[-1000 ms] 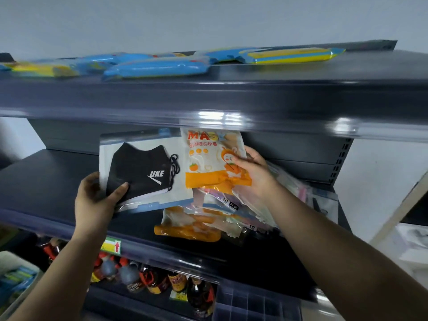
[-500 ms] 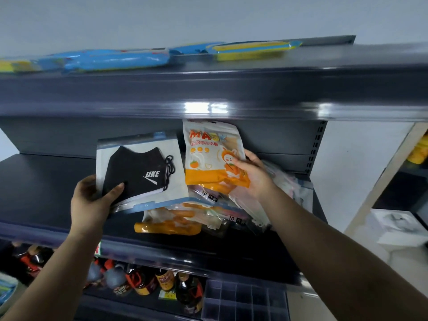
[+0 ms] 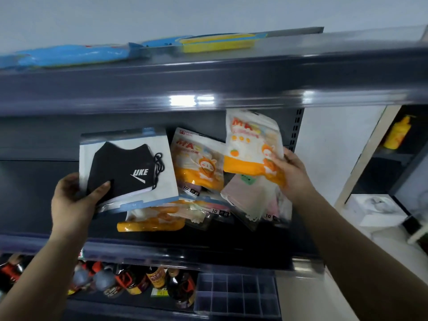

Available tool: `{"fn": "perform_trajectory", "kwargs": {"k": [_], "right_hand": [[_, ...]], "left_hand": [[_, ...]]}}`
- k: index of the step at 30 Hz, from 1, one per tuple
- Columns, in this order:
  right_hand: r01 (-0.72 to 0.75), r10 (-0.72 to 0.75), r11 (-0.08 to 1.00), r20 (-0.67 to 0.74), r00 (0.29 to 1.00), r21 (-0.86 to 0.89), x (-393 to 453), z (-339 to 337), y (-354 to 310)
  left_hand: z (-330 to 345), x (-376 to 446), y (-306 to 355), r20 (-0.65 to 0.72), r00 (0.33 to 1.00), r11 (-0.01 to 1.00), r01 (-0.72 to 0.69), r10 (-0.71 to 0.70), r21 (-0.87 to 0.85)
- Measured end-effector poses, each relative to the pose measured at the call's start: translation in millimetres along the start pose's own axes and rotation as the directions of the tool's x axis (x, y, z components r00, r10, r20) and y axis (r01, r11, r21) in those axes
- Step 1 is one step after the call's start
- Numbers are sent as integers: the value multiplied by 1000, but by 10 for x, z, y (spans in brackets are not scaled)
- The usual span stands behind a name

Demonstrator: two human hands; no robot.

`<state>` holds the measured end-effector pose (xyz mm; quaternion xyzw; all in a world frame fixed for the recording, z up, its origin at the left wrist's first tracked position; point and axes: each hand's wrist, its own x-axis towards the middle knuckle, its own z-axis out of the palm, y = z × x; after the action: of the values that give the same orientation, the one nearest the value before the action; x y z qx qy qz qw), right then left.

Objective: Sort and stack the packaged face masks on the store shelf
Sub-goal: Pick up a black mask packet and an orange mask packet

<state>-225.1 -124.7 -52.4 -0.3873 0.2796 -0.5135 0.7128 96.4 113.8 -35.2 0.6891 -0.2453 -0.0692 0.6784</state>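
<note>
- Left hand (image 3: 75,200) gripping the lower-left corner of the black mask pack (image 3: 129,169), thumb pressed across the front, fingers curled behind; pack held tilted, clear of the middle shelf (image 3: 162,247).
- Right hand (image 3: 292,176) pinching the lower-right corner of an orange-and-white mask pack (image 3: 251,147), lifted above the heap and close under the lip of the upper shelf (image 3: 208,89).
- Second orange-and-white pack (image 3: 198,164) leaning upright between the two held packs, propped only on the loose pile (image 3: 231,205) of pink and clear packs beneath.
- Third orange pack (image 3: 150,224) lying flat near the front edge of the middle shelf, partly under the black pack.
- Blue and yellow packs (image 3: 143,49) lying in a row on the upper shelf, apart from the sorting.
- Sauce bottles (image 3: 139,281) on the shelf below, directly under the front edge.
- Likely trouble: slick film held by one corner only, so easily twisted or slipped out of either grip.
- Likely trouble: leaning pack toppling forward if the pile beneath gets nudged.
- Likely trouble: flat orange pack swept off the front edge onto the bottles by a careless lowering of the black pack.
- Likely trouble: raised pack snagging on the upper shelf lip if lifted further.
</note>
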Motion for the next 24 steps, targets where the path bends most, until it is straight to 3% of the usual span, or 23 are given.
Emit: {"fn": "perform_trajectory", "kwargs": {"k": [6,24], "right_hand": [[-15,11,1000,-162,987,-23,-286,-628,5],[-54,31,994,-226,974,-96,-378,-704,-115]], "left_hand": [[202,-76,84,24,1000,1000,-9,10,-18],[435,-381,118,69,998,1000,9,-7,-19]]}}
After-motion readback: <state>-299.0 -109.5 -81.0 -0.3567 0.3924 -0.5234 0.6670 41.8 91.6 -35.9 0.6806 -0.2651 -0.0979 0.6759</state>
